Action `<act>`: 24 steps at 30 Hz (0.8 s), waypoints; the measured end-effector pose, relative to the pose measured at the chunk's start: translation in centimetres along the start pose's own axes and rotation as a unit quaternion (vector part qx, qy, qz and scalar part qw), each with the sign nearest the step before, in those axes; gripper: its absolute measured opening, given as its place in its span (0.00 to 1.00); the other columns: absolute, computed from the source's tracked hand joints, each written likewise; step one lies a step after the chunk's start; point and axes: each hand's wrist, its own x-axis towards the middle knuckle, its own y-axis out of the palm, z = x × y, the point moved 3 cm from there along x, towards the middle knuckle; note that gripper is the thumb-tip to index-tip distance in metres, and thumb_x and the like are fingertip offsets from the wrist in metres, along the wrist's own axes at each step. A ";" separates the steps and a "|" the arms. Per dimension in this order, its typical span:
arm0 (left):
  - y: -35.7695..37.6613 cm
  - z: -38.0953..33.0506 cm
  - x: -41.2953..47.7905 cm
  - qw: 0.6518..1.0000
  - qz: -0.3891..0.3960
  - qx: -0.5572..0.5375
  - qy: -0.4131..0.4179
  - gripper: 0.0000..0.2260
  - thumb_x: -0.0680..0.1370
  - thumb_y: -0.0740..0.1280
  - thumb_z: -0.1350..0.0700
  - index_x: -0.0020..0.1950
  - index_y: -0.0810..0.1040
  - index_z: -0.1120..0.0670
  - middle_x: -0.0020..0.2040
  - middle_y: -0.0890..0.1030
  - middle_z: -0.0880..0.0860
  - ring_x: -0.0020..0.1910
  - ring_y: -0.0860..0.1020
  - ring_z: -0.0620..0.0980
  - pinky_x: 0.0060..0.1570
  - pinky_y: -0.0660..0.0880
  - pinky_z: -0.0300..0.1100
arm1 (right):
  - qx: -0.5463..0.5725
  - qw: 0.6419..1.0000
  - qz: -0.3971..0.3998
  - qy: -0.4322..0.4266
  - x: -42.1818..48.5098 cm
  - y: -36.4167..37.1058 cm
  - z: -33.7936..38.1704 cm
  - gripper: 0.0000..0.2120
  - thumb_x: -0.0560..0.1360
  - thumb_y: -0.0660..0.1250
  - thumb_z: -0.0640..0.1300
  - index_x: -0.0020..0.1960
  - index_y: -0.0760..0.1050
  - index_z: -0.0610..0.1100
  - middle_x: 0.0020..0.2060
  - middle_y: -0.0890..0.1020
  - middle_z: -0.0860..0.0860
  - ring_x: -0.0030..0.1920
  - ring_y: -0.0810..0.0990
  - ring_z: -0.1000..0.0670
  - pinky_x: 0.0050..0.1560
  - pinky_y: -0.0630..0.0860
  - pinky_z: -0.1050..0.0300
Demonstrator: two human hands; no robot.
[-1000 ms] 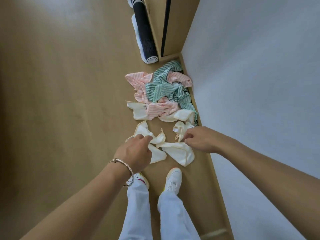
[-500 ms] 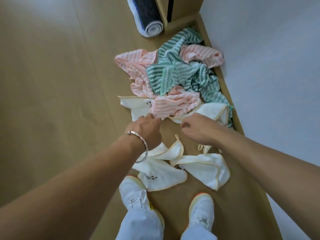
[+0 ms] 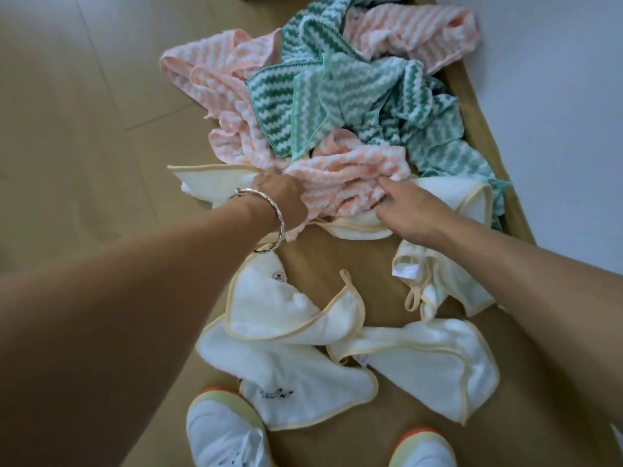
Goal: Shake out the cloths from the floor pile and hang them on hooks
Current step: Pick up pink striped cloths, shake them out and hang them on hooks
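Pile of cloths sits on the wooden floor (image 3: 101, 156), pushed up against the wall (image 3: 559, 96); no hooks are in view, so hanging looks some way off. Both arms reach down into the middle of the heap, to the pink striped cloth (image 3: 350, 176), which lies bunched over a cream cloth (image 3: 209, 183) and under the edge of the green striped cloths (image 3: 354, 96). The left hand (image 3: 281, 197), bracelet (image 3: 274, 210) at the wrist, is pressed in at the cloth's left side; its fingers are buried in the folds and pink fabric laps against the palm side, so whether it has actually closed on the cloth cannot be told. The right hand (image 3: 414, 210) comes in from the other side with fingers stretched out and loose, the tips touching the pink cloth's lower right edge, not yet gripping. Hands set apart at two sides of one cloth probably means the person is hunting for two edges, so it can be lifted spread and given a clean shake. More cream cloths with yellow trim (image 3: 296, 315) lie nearer the white shoes (image 3: 222, 429), apart from the main heap, one showing a small hanging loop (image 3: 347, 276). Likely snag: the green cloths overlap the pink one and may drag up with it.
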 end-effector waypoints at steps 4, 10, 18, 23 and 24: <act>-0.9 -0.3 -2.2 0.998 -0.065 0.000 0.027 0.15 0.77 0.57 0.61 0.62 0.77 0.56 0.61 0.72 0.56 0.59 0.73 0.54 0.58 0.70 0.44 | -0.009 1.000 -0.004 0.001 -2.3 -0.8 0.9 0.19 0.80 0.52 0.44 0.70 0.67 0.46 0.65 0.73 0.43 0.60 0.72 0.43 0.54 0.70 0.51; -6.1 -1.5 -10.0 0.991 -0.120 -0.039 0.050 0.12 0.77 0.59 0.59 0.55 0.80 0.54 0.57 0.74 0.54 0.54 0.76 0.57 0.53 0.75 0.52 | 0.063 0.992 -0.095 -0.049 -11.0 -6.4 5.0 0.15 0.79 0.59 0.50 0.63 0.75 0.48 0.57 0.80 0.48 0.55 0.77 0.46 0.55 0.74 0.51; -24.1 -3.6 -28.7 0.971 -0.195 -0.135 0.032 0.18 0.74 0.61 0.58 0.62 0.66 0.46 0.43 0.75 0.51 0.40 0.72 0.56 0.37 0.66 0.44 | 0.073 0.981 -0.092 -0.154 -26.4 -24.5 16.6 0.09 0.76 0.60 0.39 0.54 0.71 0.49 0.52 0.76 0.52 0.52 0.74 0.50 0.49 0.68 0.60; -39.8 -4.2 -42.1 0.979 -0.147 -0.141 0.023 0.24 0.75 0.65 0.52 0.70 0.64 0.50 0.57 0.78 0.57 0.52 0.76 0.60 0.45 0.69 0.44 | -0.041 0.978 -0.064 -0.194 -40.2 -39.0 27.7 0.20 0.77 0.55 0.35 0.65 0.71 0.49 0.62 0.75 0.48 0.52 0.73 0.50 0.51 0.66 0.61; -42.7 -4.5 -44.5 0.979 -0.136 -0.152 0.025 0.24 0.75 0.66 0.50 0.69 0.65 0.50 0.59 0.78 0.56 0.55 0.76 0.58 0.47 0.68 0.43 | -0.059 0.975 -0.067 -0.203 -42.8 -41.6 29.8 0.21 0.77 0.54 0.35 0.65 0.72 0.50 0.63 0.75 0.48 0.54 0.74 0.49 0.52 0.67 0.61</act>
